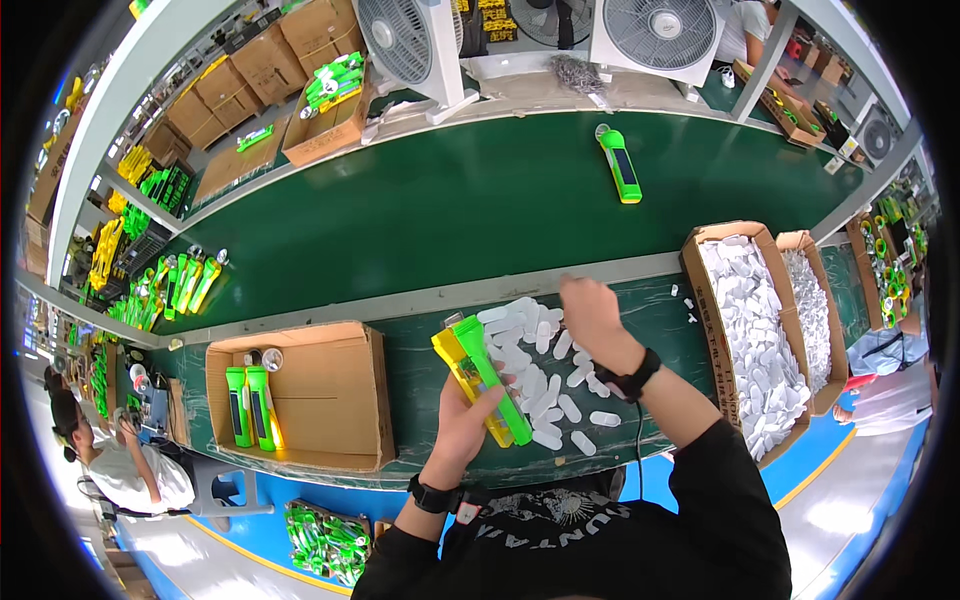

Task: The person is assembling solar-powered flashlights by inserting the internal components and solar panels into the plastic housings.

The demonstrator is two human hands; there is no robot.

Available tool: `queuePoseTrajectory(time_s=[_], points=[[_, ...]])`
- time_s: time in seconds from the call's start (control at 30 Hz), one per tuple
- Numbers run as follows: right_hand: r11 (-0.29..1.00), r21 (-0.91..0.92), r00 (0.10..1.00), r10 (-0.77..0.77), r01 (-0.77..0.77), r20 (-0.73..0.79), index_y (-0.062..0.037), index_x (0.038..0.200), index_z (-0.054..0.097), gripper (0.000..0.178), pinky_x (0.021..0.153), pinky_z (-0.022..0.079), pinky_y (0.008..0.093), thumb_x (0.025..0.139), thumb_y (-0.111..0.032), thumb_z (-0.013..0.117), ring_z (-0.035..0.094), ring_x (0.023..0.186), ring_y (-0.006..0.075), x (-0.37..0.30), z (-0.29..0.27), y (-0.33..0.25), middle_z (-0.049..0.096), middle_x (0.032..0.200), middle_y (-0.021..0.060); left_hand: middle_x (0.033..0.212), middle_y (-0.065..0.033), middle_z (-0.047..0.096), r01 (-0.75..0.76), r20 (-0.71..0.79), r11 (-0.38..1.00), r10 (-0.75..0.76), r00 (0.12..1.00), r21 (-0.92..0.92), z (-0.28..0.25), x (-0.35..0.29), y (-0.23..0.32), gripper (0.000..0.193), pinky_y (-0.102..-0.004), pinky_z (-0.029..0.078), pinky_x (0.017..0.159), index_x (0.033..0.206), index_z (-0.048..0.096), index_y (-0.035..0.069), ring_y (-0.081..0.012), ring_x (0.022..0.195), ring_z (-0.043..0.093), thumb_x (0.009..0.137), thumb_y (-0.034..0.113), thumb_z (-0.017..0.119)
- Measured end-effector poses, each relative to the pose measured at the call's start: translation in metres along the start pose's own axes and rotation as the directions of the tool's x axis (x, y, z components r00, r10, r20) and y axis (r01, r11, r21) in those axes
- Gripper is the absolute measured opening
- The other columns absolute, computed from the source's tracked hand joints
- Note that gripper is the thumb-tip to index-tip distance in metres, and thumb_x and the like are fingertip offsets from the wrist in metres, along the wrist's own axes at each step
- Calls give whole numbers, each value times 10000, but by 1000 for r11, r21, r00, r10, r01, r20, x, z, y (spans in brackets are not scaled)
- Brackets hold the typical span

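Observation:
My left hand (pixel 463 422) is wrapped round a flashlight casing (pixel 485 375) with a green part and a yellow part side by side, tilted over the bench. Just right of it lies a loose pile of white oval plastic pieces (pixel 528 345), partly hidden by the casing. My right hand (pixel 596 315) is raised at the far side of that pile, apart from the casing. Its fingers are bent together; whatever is between them, if anything, is too small to make out.
An open cardboard box (pixel 325 410) on the left holds finished-looking green flashlights (pixel 258 408). Boxes of white pieces (pixel 750 340) and small clear parts (pixel 806 310) stand right. Beyond a metal rail, one flashlight (pixel 620 168) lies on the green belt (pixel 430 200). Fans (pixel 660 35) stand behind.

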State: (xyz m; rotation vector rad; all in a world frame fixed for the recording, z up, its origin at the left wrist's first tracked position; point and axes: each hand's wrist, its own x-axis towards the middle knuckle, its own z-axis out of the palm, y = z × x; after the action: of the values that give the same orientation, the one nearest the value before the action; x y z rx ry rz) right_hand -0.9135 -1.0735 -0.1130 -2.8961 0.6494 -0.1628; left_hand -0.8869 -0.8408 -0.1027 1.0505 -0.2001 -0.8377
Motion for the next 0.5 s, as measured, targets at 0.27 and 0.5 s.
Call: queuePoseTrajectory(time_s=[0.27,0.5], points=[[129,986,984,-123,-110,126,34,1129,561,346,706,493,237,788,89,581,596,800,100,-40,-91,-8,591,854,33,1175,-112,519,-44,90,994,35,995,99,25,23,1,432,-394,515,863,1236,396,12,-236,1033,575,842,-16,571],[-32,996,997,-1,-81,81,28,1103,570,287,756,507,237,820,79,577,600,864,111,-67,-93,-13,614,919,50,1042,-60,572,-92,147,979,65,987,184,61,33,-6,483,-294,495,812,1209,419,22,-141,961,582,796,33,671]])
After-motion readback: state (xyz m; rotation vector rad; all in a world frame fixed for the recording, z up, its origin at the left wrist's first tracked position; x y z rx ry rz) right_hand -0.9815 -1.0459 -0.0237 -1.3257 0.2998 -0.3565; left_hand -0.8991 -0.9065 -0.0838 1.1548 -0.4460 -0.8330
